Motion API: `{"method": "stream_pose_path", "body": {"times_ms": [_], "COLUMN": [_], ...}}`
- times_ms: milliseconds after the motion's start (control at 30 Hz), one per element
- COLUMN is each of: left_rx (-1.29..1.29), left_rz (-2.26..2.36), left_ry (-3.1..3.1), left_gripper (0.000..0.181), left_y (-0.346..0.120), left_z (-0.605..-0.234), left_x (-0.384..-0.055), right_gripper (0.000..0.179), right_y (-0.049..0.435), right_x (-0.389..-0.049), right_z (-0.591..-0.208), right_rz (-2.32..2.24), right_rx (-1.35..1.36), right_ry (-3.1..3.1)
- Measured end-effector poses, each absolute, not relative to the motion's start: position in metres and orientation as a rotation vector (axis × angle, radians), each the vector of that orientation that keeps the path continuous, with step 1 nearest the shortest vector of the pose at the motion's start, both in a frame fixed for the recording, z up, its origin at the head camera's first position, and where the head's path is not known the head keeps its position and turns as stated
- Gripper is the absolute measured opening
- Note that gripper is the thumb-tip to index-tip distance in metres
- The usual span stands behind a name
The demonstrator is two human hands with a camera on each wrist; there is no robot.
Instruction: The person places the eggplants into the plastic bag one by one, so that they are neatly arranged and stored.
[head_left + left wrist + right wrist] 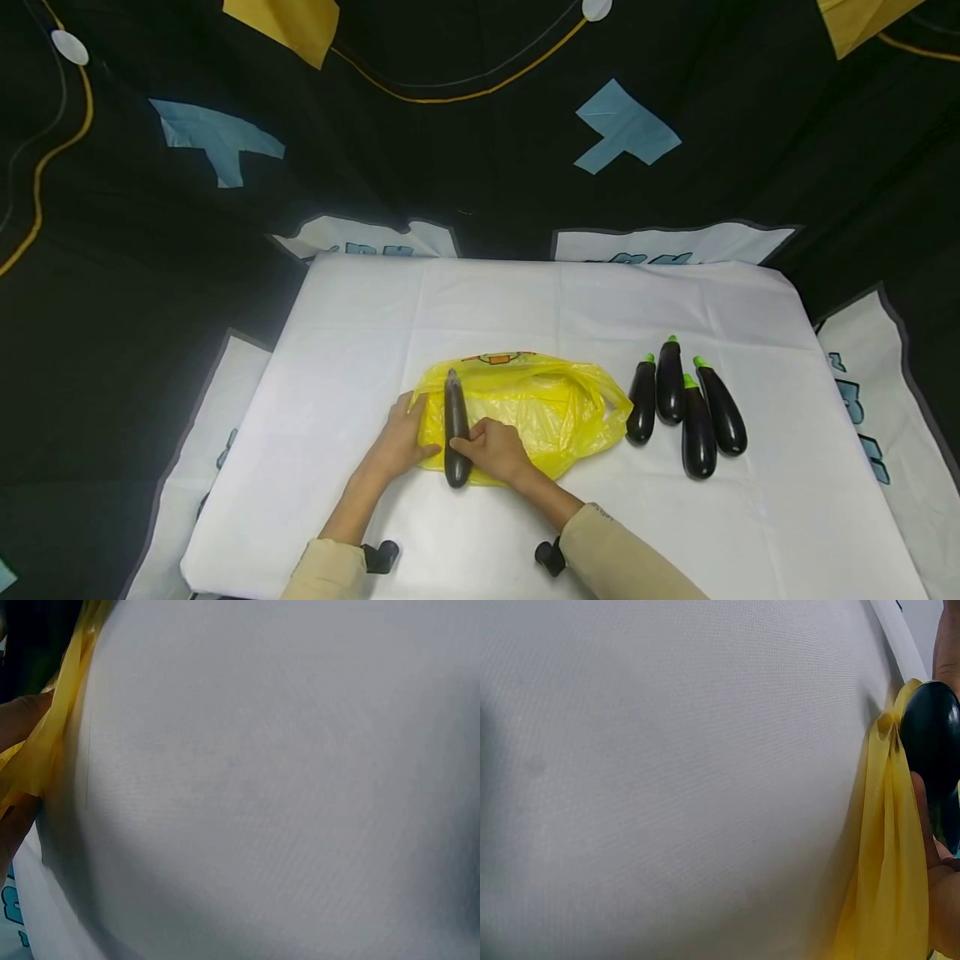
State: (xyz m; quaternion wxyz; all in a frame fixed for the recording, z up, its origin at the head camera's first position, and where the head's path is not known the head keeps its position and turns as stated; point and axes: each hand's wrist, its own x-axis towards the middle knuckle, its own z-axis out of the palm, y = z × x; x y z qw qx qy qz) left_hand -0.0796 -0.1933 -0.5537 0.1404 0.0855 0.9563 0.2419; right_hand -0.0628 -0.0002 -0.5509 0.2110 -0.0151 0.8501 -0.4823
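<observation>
A yellow plastic bag (540,408) lies crumpled on the white-covered table, its left edge spread. My left hand (401,437) grips that edge; in the left wrist view, bag film (52,742) runs between its fingers. Across the bag's left end lies a dark eggplant (455,408), its stem end pointing away from me. With thumb and fingers, my right hand (497,450) holds this eggplant near its lower half. The right wrist view shows the eggplant's rounded end (932,727) beside gathered yellow film. Whether its far end is inside the bag, I cannot tell.
Several eggplants with green stems (699,433) lie grouped right of the bag, the nearest one close to its right end. White cloth (600,292) covers the table. Behind it hangs a black curtain (465,167) with blue and yellow patches.
</observation>
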Motion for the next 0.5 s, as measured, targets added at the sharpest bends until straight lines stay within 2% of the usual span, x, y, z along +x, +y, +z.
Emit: {"method": "stream_pose_path", "body": {"times_ms": [500], "left_rx": [0.283], "left_rz": [0.739], "left_ry": [2.768], "left_gripper": [0.09], "left_y": [-0.1949], "left_z": [-0.5568], "left_x": [-0.0795], "right_gripper": [0.04], "right_y": [-0.0029], "right_x": [-0.0631], "right_z": [-0.5516], "right_rz": [-1.308], "right_rx": [-0.085], "right_ry": [2.4]}}
